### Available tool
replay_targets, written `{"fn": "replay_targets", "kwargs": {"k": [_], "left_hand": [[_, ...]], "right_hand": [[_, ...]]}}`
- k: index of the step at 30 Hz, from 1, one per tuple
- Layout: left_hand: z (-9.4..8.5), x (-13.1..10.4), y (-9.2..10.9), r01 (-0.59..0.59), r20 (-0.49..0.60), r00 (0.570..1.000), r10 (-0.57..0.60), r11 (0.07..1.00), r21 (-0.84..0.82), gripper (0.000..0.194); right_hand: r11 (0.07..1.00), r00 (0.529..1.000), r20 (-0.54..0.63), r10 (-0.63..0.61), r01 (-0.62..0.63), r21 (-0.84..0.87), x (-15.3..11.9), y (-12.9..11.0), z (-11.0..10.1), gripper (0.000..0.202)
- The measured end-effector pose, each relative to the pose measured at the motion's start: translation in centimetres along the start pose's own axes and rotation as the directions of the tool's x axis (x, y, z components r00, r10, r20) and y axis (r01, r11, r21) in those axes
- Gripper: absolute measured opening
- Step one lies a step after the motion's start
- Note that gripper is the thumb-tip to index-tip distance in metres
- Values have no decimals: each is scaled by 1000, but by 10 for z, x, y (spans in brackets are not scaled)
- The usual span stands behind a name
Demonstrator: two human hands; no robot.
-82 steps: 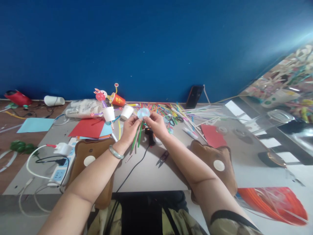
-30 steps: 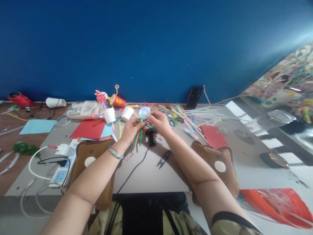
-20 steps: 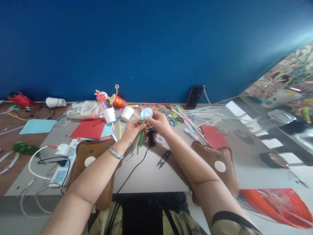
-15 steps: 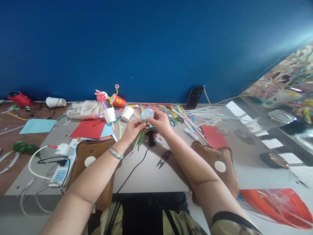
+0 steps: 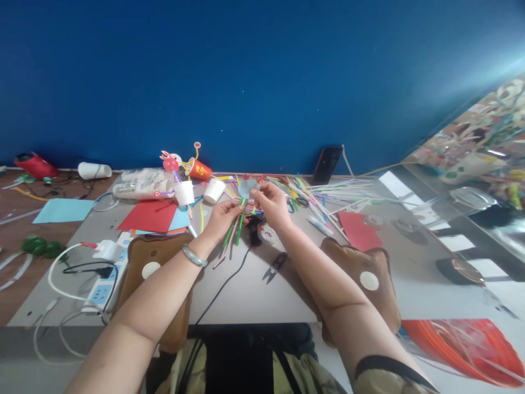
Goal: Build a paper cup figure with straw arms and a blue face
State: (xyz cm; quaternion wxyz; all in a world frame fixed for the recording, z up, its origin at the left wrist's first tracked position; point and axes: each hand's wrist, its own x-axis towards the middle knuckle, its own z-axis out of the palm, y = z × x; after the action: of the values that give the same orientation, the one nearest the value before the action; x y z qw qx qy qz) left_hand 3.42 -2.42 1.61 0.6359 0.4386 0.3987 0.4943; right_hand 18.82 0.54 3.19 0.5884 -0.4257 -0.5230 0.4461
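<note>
My left hand (image 5: 225, 219), with a pale green bangle on its wrist, is closed round a few thin green and pale pink stems (image 5: 238, 232) that look like pipe cleaners. Their lower ends fan out above the table. Just to the right, my right hand (image 5: 274, 203) pinches the edge of a small pale blue disc (image 5: 247, 189). The disc is close above the tops of the stems; whether they touch I cannot tell. Under the hands lie a black tool with a cable (image 5: 255, 232) and a roll of tape (image 5: 267, 234). Thread snips (image 5: 278, 264) rest nearer me.
Many coloured stems (image 5: 328, 194) spread along the blue wall, near a leaning phone (image 5: 327, 164). White paper cups (image 5: 214, 191) and red paper (image 5: 147, 215) are on the left, beyond a power strip (image 5: 104, 284). Brown cushions (image 5: 361, 273) lie under both forearms.
The disc has tilted and looks greyer in my right hand. My right hand has shifted slightly right, away from the left fingers, exposing more of the green stem tops.
</note>
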Motion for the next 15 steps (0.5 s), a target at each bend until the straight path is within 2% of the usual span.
{"fn": "replay_targets", "kwargs": {"k": [4, 8, 12, 15], "left_hand": [[1, 0, 0, 6, -21, 1000, -6, 1000, -4, 39], [2, 0, 2, 31, -54, 998, -31, 1000, 4, 36], [5, -2, 5, 25, -59, 998, -23, 999, 23, 33], [7, -3, 5, 1, -38, 999, 1, 999, 40, 32]], "right_hand": [[997, 999, -28, -24, 26, 77, 1, -2, -1, 34], [993, 1000, -14, 14, -12, 119, 1, -2, -1, 37], [995, 999, 18, 32, -33, 99, -3, 1, 4, 37], [999, 1000, -2, 8, -8, 42, -8, 3, 10, 36]]}}
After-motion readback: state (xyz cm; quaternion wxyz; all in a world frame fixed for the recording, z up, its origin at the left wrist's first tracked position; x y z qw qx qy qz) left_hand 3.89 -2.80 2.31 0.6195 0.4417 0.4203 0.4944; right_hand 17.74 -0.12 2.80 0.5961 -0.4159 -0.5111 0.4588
